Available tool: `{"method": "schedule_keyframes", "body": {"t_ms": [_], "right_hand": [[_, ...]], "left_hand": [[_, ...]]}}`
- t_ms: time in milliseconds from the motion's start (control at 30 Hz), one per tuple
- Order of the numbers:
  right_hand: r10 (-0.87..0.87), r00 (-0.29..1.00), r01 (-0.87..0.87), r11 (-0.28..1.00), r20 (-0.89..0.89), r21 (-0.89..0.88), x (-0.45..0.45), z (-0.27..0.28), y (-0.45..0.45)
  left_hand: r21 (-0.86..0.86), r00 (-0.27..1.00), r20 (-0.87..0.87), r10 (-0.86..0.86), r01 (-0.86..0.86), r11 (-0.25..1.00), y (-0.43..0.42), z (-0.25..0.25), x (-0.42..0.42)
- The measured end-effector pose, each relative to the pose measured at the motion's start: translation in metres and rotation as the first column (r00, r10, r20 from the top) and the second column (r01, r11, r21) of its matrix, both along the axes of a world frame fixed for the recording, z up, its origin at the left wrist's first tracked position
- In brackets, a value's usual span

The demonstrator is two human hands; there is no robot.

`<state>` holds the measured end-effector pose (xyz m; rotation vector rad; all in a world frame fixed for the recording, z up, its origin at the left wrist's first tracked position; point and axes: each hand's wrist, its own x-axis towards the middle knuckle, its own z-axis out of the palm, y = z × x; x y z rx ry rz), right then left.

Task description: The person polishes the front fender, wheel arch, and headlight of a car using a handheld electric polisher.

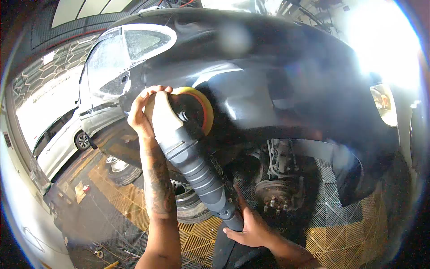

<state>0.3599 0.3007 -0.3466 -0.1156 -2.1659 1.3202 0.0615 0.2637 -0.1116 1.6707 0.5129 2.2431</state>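
A power polisher [192, 166] with a pale head cover and a dark ribbed body slants across the middle of the view. My left hand [144, 112] is closed over its head from the left side. Lower down, my right hand [251, 226] wraps round the rear handle. The yellow and orange foam pad [202, 105] faces the glossy black car panel [286, 85] and appears to rest against it; the contact face is hidden. Bright reflections show on the panel beside the pad.
Below the panel, the open wheel arch shows a bare wheel hub [280, 197] with studs. Wheels with tyres [192, 204] lie on the yellow and grey tiled floor [333, 246]. A white car [60, 143] stands at left. A cable [121, 251] lies at lower left.
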Motion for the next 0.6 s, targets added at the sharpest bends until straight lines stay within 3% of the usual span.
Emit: {"method": "schedule_keyframes", "body": {"t_ms": [67, 167, 267, 300, 367, 500, 567, 600], "right_hand": [[0.034, 0.998, -0.029, 0.996, 0.059, -0.088, 0.004, 0.001, 0.0], [0.01, 1.0, -0.01, 0.999, -0.008, -0.039, 0.01, -0.009, -0.001], [0.004, 0.995, -0.02, 0.988, -0.097, -0.155, 0.022, -0.015, -0.003], [-0.067, 0.996, 0.068, 0.998, -0.059, 0.005, 0.028, -0.015, -0.002], [-0.143, 0.989, 0.146, 0.977, -0.027, 0.157, 0.035, -0.02, -0.002], [-0.096, 0.995, 0.096, 0.989, 0.001, -0.114, 0.038, -0.026, -0.007], [-0.088, 0.996, 0.085, 0.983, -0.009, -0.16, 0.039, -0.026, -0.007], [-0.093, 0.995, 0.096, 0.986, 0.03, -0.138, 0.039, -0.025, -0.006]], "left_hand": [[0.025, 0.998, -0.008, -0.063, 0.063, 0.998, 0.004, -0.001, 0.009], [0.005, 0.995, -0.089, 0.051, -0.05, 0.999, 0.011, 0.003, 0.031], [-0.03, 0.981, -0.175, 0.086, -0.093, 0.995, 0.022, 0.013, 0.06], [-0.014, 0.968, -0.211, 0.134, -0.14, 0.99, 0.026, 0.014, 0.075], [0.049, 0.889, -0.374, 0.265, -0.267, 0.963, 0.028, 0.02, 0.096], [-0.021, 0.918, -0.328, 0.222, -0.242, 0.97, 0.03, 0.02, 0.105], [0.023, 0.901, -0.327, 0.286, -0.295, 0.955, 0.03, 0.014, 0.1], [-0.038, 0.95, -0.248, 0.19, -0.206, 0.978, 0.028, 0.013, 0.094]]}}
